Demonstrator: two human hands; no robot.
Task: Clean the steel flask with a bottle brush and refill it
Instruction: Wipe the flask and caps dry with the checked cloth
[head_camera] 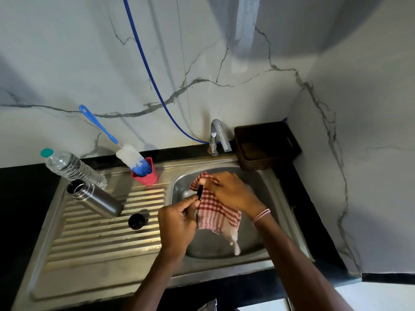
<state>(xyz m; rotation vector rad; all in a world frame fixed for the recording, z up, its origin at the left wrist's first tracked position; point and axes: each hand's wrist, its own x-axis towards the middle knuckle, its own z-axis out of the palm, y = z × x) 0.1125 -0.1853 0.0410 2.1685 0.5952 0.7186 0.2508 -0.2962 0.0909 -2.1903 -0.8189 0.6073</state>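
The steel flask (95,198) stands uncapped on the ribbed drainboard (107,239): brushed body, threaded neck, mouth open. Its black cap (136,221) sits apart, just to its right. A clear plastic bottle (74,168) stands close behind it. The bottle brush (132,157) rests head-down in a red cup (147,176) at the drainboard's back edge.

Over the sink basin (206,245), the left hand (179,223) has its fingers curled, pinching a small black item (199,190) against a red-checked cloth (215,212). The right hand (231,191) has its fingers curled round the cloth's upper end. The tap (216,135) and a brown basket (265,144) bound the basin behind, and a wall closes the right side.
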